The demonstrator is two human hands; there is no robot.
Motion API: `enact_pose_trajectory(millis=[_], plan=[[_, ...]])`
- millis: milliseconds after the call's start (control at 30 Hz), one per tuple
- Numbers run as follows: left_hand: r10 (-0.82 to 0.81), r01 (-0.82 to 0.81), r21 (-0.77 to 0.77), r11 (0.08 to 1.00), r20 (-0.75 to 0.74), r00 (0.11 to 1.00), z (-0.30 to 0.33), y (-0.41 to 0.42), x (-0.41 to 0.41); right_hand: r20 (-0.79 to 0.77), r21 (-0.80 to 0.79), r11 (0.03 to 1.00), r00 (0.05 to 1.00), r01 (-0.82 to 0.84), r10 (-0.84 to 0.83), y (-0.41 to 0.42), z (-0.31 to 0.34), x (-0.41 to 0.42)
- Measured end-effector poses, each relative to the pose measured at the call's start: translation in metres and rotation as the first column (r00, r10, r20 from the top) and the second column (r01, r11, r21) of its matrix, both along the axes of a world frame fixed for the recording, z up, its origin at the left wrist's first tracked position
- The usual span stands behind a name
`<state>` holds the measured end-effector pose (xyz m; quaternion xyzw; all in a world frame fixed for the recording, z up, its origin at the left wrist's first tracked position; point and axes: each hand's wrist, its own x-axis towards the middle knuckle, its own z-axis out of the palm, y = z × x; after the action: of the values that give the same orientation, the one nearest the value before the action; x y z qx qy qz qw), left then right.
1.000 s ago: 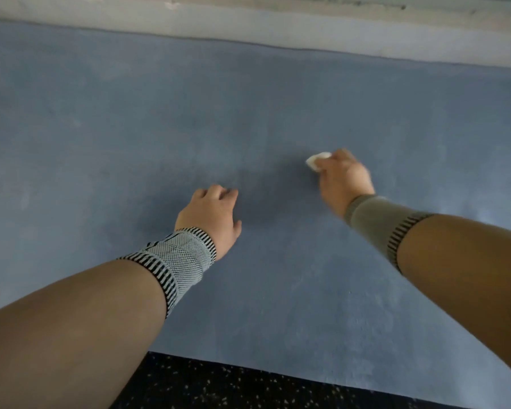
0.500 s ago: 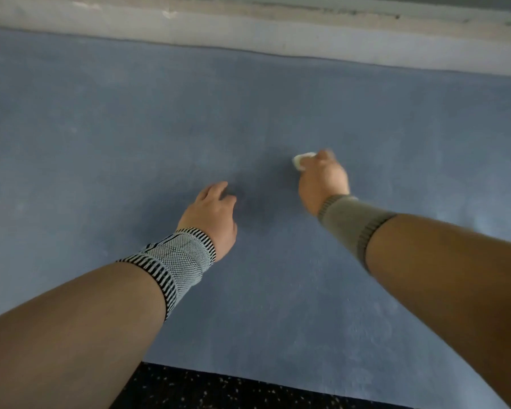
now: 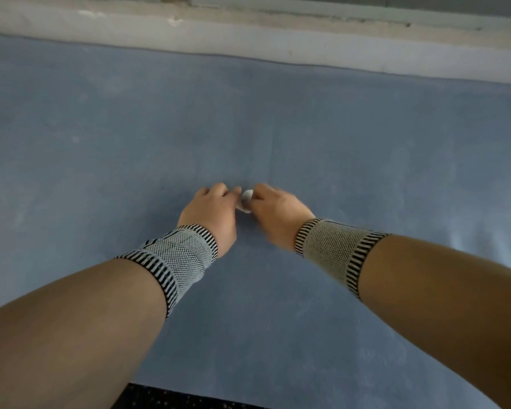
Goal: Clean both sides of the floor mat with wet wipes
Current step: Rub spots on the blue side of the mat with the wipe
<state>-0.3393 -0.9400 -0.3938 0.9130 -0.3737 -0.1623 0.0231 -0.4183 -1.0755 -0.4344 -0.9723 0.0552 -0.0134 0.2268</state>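
Observation:
A large blue floor mat (image 3: 278, 119) fills almost the whole view, lying flat. Near its middle my right hand (image 3: 273, 212) grips a small wadded white wet wipe (image 3: 246, 199), which shows between the two hands. My left hand (image 3: 211, 211) sits right beside it, fingers curled, its fingertips at the wipe. Whether the left fingers pinch the wipe or only touch it is not clear. Both wrists wear knitted striped bands.
A pale concrete ledge (image 3: 248, 33) runs along the mat's far edge. A dark speckled floor (image 3: 171, 398) shows at the mat's near edge between my forearms. Faint lighter smears mark the mat at the right.
My right hand slid left across the mat with the wipe and met my left hand, which shifted slightly right. The two hands, apart before, now touch at the wipe.

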Motion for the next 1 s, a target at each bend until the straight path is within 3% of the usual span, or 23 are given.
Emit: enact_pose_trajectory(millis=[33, 100, 200, 233, 300, 367, 400, 433, 500, 600, 633, 667, 700, 767, 800, 833, 900, 967, 1000], plan=[[-0.004, 0.004, 0.010, 1.000, -0.005, 1.000, 0.000, -0.001, 0.001, 0.023, -0.047, 0.999, 1.000, -0.012, 0.013, -0.008, 0.000, 0.000], [-0.021, 0.021, 0.027, 0.999, -0.003, 1.000, -0.001, -0.003, 0.003, 0.047, -0.072, 0.979, 0.981, 0.192, -0.188, -0.044, 0.004, 0.001], [-0.022, 0.022, -0.001, 1.000, 0.000, 1.000, -0.002, -0.005, 0.005, -0.049, -0.091, 0.750, 0.749, 0.655, -0.660, -0.094, 0.010, 0.007], [-0.023, 0.023, -0.019, 1.000, 0.002, 1.000, -0.003, -0.006, 0.007, -0.039, -0.081, 0.701, 0.700, 0.709, -0.713, -0.093, 0.010, 0.011], [-0.006, 0.005, -0.049, 0.999, -0.022, 1.000, -0.004, -0.010, 0.013, -0.025, -0.097, 0.826, 0.829, 0.555, -0.559, -0.063, 0.011, 0.020], [0.008, -0.010, -0.051, 0.999, -0.040, 0.999, -0.002, -0.015, 0.024, -0.034, 0.008, 0.974, 0.973, 0.228, -0.228, -0.026, 0.004, 0.025], [0.012, -0.013, -0.045, 0.999, -0.026, 1.000, -0.001, -0.018, 0.030, -0.033, 0.003, 0.998, 0.997, 0.065, -0.065, -0.018, 0.001, 0.024], [0.019, -0.019, -0.039, 0.999, -0.002, 1.000, 0.000, -0.021, 0.036, -0.008, -0.022, 1.000, 1.000, 0.008, -0.008, -0.023, 0.001, 0.025], [0.043, -0.043, -0.005, 0.999, 0.020, 0.999, 0.000, -0.028, 0.044, 0.029, -0.081, 0.977, 0.980, 0.197, -0.196, -0.060, 0.003, 0.026], [0.029, -0.034, 0.125, 0.992, 0.038, 0.999, -0.001, -0.041, 0.046, -0.004, -0.138, 0.768, 0.775, 0.626, -0.632, -0.107, -0.001, 0.031], [0.015, -0.024, 0.151, 0.988, 0.060, 0.998, -0.002, -0.044, 0.045, 0.002, -0.099, 0.752, 0.755, 0.652, -0.655, -0.102, -0.002, 0.033], [0.008, -0.020, 0.152, 0.988, 0.080, 0.997, -0.003, -0.048, 0.045, -0.018, -0.058, 0.774, 0.774, 0.631, -0.633, -0.086, 0.004, 0.038], [0.011, -0.024, 0.135, 0.991, 0.097, 0.995, -0.003, -0.051, 0.045, -0.003, -0.036, 0.857, 0.858, 0.513, -0.514, -0.069, 0.003, 0.040], [0.011, -0.024, 0.099, 0.995, 0.129, 0.992, 0.000, -0.055, 0.049, 0.011, -0.107, 0.985, 0.991, 0.137, -0.136, -0.037, 0.001, 0.038], [-0.003, -0.010, 0.096, 0.995, 0.141, 0.990, 0.001, -0.056, 0.053, 0.014, -0.113, 0.992, 0.999, 0.049, -0.048, -0.040, -0.001, 0.037], [-0.022, 0.008, 0.097, 0.995, 0.144, 0.989, 0.001, -0.057, 0.056, 0.022, -0.066, 0.995, 0.997, 0.073, -0.072, -0.054, 0.001, 0.040], [-0.017, 0.011, 0.072, 0.997, 0.085, 0.996, 0.000, -0.057, 0.059, 0.031, -0.037, 0.932, 0.933, 0.360, -0.359, -0.100, -0.001, 0.043], [0.025, -0.024, 0.033, 0.999, -0.019, 1.000, -0.002, -0.056, 0.060, -0.036, -0.081, 0.758, 0.758, 0.647, -0.651, -0.132, -0.001, 0.045], [0.034, -0.032, 0.033, 0.999, -0.054, 0.998, -0.004, -0.057, 0.060, -0.034, -0.107, 0.700, 0.701, 0.706, -0.712, -0.130, 0.001, 0.048]])
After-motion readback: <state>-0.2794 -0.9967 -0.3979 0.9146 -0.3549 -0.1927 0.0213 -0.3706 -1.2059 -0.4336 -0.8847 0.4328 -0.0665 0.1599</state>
